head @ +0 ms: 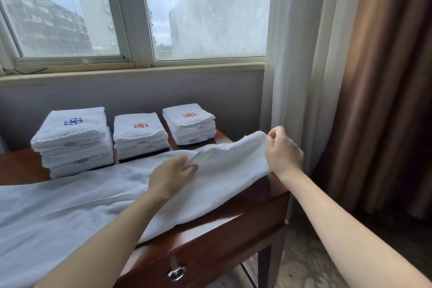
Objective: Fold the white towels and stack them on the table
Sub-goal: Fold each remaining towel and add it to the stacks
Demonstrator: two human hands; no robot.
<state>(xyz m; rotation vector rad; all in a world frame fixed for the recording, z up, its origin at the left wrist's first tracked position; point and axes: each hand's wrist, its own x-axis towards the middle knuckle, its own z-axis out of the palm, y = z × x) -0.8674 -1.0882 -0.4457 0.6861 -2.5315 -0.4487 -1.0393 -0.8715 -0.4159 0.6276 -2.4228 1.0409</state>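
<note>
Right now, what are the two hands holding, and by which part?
Both hold the spread white towel at its right end: the right hand pinches the raised far corner, the left hand grips the far edge beside it.

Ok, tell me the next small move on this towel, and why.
Probably carry the lifted end leftward over the rest, folding it in half. The left hand and right hand each pinch the right end of the towel, raised off the table, while the rest lies spread flat to the left.
</note>
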